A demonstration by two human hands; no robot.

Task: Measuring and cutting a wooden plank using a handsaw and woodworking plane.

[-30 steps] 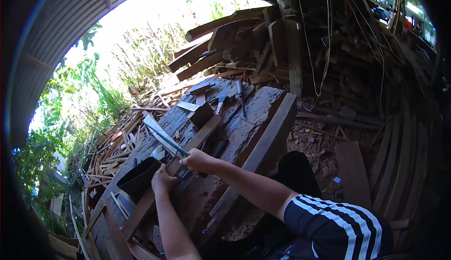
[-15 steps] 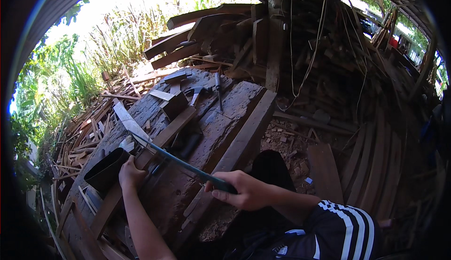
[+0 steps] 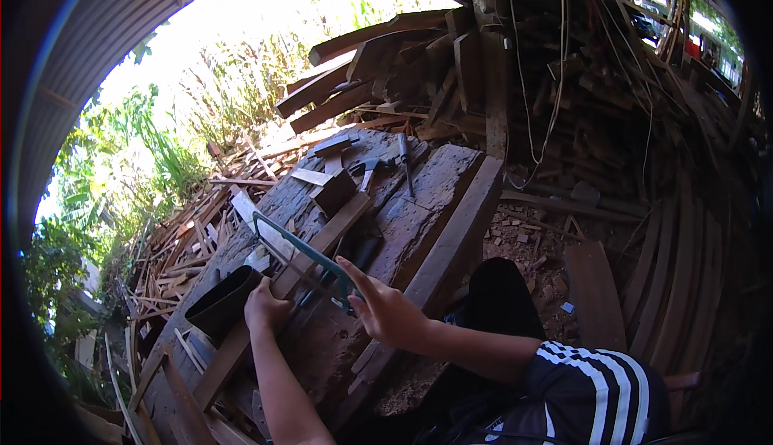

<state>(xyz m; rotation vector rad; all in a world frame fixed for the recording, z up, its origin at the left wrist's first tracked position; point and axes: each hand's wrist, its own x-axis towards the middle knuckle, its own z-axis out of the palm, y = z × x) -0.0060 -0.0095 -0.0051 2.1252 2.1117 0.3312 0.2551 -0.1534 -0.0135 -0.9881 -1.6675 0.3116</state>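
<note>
A hacksaw [image 3: 299, 245] with a blue-green frame is in my right hand [image 3: 389, 315], fingers around the handle and the index finger stretched along it. Its thin blade crosses a long brown wooden strip [image 3: 336, 223] lying over the bench. I cannot tell whether the blade touches the wood. My left hand [image 3: 266, 306] is closed on the strip, just nearer to me than the blade. Right beside that hand stands a dark, open-topped container [image 3: 216, 310]. Part of the saw's handle is hidden behind my right fingers.
The rough wooden bench [image 3: 439, 195] holds a claw hammer [image 3: 369, 169], a long-handled tool [image 3: 405, 158] and a wood block [image 3: 332, 193]. Offcuts [image 3: 181, 264] lie along its left side. A large timber stack [image 3: 547, 99] rises behind; long planks [image 3: 594, 292] lie at the right.
My right hand has moved forward and left with the hacksaw, which has turned so its frame and blade show apart. My left hand stays on the strip. The whole view has shifted.
</note>
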